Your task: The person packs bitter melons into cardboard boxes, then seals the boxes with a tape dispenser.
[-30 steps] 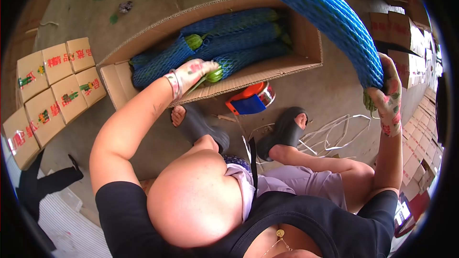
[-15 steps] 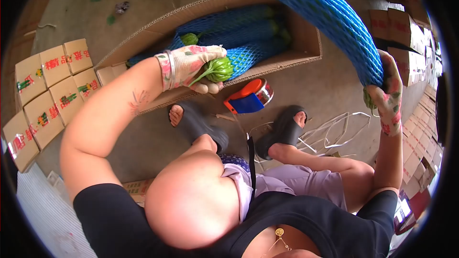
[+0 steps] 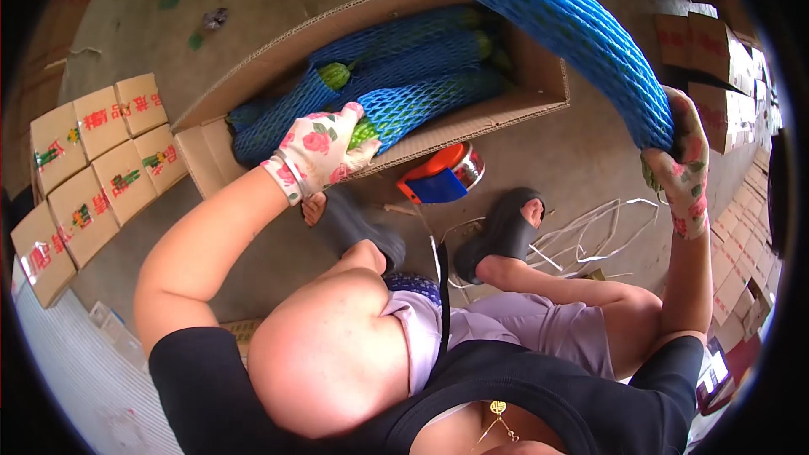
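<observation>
Both of my hands wear cream gloves printed with roses. My left hand (image 3: pixel 324 147) is at the near left part of an open cardboard box (image 3: pixel 552 84), its thumb and fingers closed round the pale green end of a long gourd (image 3: pixel 438 103) in a blue net sleeve. Several more netted gourds lie in the box beside it. Out to the right, my right hand (image 3: pixel 684 164) grips the lower end of another blue-netted gourd (image 3: pixel 581 25). That one arcs up over the box's right side, and its far end reaches the top of the view.
An orange-and-blue strapped container (image 3: pixel 442 175) sits on the floor against the box's near side. White strapping (image 3: pixel 581 236) lies loose by my right foot. Printed cartons (image 3: pixel 101 173) stand at left, with more stacked cartons (image 3: pixel 716 76) at right.
My left hand has moved left and toward me with its gourd's end, which now sits lower in the box. The right hand and its gourd have barely moved.
</observation>
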Motion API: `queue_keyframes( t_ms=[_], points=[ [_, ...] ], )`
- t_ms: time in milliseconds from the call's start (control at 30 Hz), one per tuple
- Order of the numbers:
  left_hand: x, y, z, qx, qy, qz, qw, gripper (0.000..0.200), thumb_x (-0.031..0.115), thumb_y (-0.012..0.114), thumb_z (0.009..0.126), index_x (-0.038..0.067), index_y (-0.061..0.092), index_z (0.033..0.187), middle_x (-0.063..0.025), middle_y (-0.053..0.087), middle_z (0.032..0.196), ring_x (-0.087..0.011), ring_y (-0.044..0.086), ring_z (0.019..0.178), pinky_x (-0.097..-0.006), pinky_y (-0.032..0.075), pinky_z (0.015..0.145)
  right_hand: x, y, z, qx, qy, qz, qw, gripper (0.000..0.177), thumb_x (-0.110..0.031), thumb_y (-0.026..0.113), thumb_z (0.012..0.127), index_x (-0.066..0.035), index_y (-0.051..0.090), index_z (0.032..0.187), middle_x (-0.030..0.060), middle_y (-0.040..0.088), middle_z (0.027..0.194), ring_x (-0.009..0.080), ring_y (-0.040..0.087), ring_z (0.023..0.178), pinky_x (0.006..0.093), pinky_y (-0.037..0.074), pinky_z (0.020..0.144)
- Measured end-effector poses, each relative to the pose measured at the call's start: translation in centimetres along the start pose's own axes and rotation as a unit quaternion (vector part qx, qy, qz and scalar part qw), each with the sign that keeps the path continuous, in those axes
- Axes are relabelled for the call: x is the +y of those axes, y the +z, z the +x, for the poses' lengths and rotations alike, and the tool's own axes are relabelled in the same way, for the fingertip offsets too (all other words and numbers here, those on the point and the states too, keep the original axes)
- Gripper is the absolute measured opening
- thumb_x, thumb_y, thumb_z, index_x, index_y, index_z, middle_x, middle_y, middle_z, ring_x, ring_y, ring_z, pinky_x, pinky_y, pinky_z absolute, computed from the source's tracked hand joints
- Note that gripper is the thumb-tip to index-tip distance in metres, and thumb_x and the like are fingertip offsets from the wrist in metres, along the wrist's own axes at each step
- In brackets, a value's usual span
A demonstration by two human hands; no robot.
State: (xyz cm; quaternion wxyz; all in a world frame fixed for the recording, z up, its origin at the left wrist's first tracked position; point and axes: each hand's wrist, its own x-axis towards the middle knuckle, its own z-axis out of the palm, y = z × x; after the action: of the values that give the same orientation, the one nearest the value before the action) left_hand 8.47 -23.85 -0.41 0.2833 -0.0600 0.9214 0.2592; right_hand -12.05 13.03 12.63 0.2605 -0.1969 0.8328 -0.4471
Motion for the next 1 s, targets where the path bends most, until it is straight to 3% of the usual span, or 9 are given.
queue_keyframes(
  t_ms=[267, 333, 367, 400, 467, 533, 600, 667, 1000],
  points=[
    [-2.9, 2.2, 0.0, 0.038, 0.120, 0.077, 0.989, 0.052, 0.040, 0.065, 0.089, -0.002, 0.055, 0.117, -0.0224, 0.066, 0.093, -0.0379, 0.065, 0.088, -0.0459, 0.051, 0.079, -0.7, 0.5, -0.1, -0.005, -0.014, -0.062, 0.998, 0.052, 0.003, 0.055, 0.073, 0.001, 0.054, 0.125, 0.0030, 0.056, 0.112, 0.0092, 0.053, 0.101, 0.0220, 0.042, 0.092],
    [-3.2, 2.4, -0.1, 0.031, -0.017, -0.156, 0.987, 0.056, 0.044, 0.064, 0.091, -0.003, 0.056, 0.120, -0.0219, 0.067, 0.099, -0.0305, 0.066, 0.095, -0.0412, 0.050, 0.084, -0.9, 0.7, -0.1, 0.003, -0.019, -0.067, 0.998, 0.052, 0.003, 0.055, 0.072, 0.001, 0.054, 0.125, 0.0031, 0.056, 0.111, 0.0095, 0.053, 0.101, 0.0221, 0.041, 0.093],
    [-5.0, 3.1, 1.1, -0.063, -0.061, -0.292, 0.952, 0.059, 0.048, 0.064, 0.091, -0.004, 0.058, 0.120, -0.0181, 0.067, 0.105, -0.0223, 0.063, 0.101, -0.0367, 0.048, 0.089, -0.9, 0.8, -0.1, 0.002, -0.023, -0.066, 0.998, 0.052, 0.003, 0.055, 0.072, 0.001, 0.054, 0.125, 0.0031, 0.056, 0.111, 0.0095, 0.053, 0.101, 0.0221, 0.041, 0.093],
    [-5.8, 2.7, 2.8, -0.255, -0.087, -0.436, 0.859, 0.061, 0.050, 0.065, 0.090, -0.005, 0.060, 0.117, -0.0140, 0.066, 0.108, -0.0192, 0.060, 0.102, -0.0357, 0.046, 0.091, -0.8, 0.9, -0.1, 0.003, -0.017, -0.057, 0.998, 0.052, 0.004, 0.055, 0.072, 0.001, 0.054, 0.124, 0.0031, 0.056, 0.111, 0.0095, 0.053, 0.101, 0.0220, 0.041, 0.093],
    [-3.9, 2.1, 2.5, -0.206, -0.074, -0.448, 0.867, 0.060, 0.052, 0.066, 0.089, -0.004, 0.063, 0.112, -0.0118, 0.066, 0.103, -0.0194, 0.059, 0.098, -0.0359, 0.047, 0.089, -0.6, 1.2, 0.1, 0.001, -0.010, -0.049, 0.999, 0.052, 0.004, 0.055, 0.072, 0.002, 0.054, 0.124, 0.0030, 0.056, 0.111, 0.0096, 0.053, 0.100, 0.0220, 0.041, 0.093],
    [-2.2, 1.3, 2.8, -0.223, -0.108, -0.316, 0.916, 0.061, 0.053, 0.065, 0.088, -0.003, 0.063, 0.113, -0.0120, 0.067, 0.102, -0.0183, 0.060, 0.096, -0.0354, 0.048, 0.087, -0.4, 1.4, 0.4, 0.003, 0.000, -0.053, 0.999, 0.053, 0.004, 0.054, 0.071, 0.001, 0.054, 0.124, 0.0030, 0.056, 0.110, 0.0094, 0.053, 0.100, 0.0216, 0.041, 0.093],
    [0.7, -0.7, 0.6, -0.122, -0.075, -0.168, 0.975, 0.059, 0.049, 0.065, 0.086, -0.004, 0.061, 0.110, -0.0247, 0.065, 0.106, -0.0326, 0.065, 0.099, -0.0398, 0.049, 0.086, -0.8, 1.8, 0.5, -0.004, -0.001, -0.051, 0.999, 0.053, 0.004, 0.054, 0.071, 0.001, 0.054, 0.124, 0.0029, 0.056, 0.110, 0.0093, 0.053, 0.100, 0.0216, 0.040, 0.093],
    [0.9, -0.7, -0.7, -0.039, 0.000, -0.082, 0.996, 0.054, 0.046, 0.065, 0.085, -0.003, 0.060, 0.107, -0.0264, 0.064, 0.102, -0.0381, 0.064, 0.099, -0.0429, 0.049, 0.085, -1.0, 2.1, 0.8, -0.004, -0.009, -0.047, 0.999, 0.054, 0.004, 0.053, 0.070, 0.001, 0.055, 0.124, 0.0029, 0.056, 0.110, 0.0092, 0.052, 0.100, 0.0216, 0.040, 0.093],
    [0.0, -0.3, -0.1, -0.075, -0.027, -0.113, 0.990, 0.054, 0.047, 0.061, 0.088, -0.003, 0.058, 0.106, -0.0236, 0.069, 0.085, -0.0382, 0.069, 0.083, -0.0435, 0.053, 0.075, -3.4, 6.1, 2.6, -0.080, 0.025, -0.055, 0.995, 0.050, 0.000, 0.056, 0.070, 0.000, 0.057, 0.120, 0.0022, 0.058, 0.106, 0.0090, 0.053, 0.097, 0.0228, 0.042, 0.091]
  ],
)
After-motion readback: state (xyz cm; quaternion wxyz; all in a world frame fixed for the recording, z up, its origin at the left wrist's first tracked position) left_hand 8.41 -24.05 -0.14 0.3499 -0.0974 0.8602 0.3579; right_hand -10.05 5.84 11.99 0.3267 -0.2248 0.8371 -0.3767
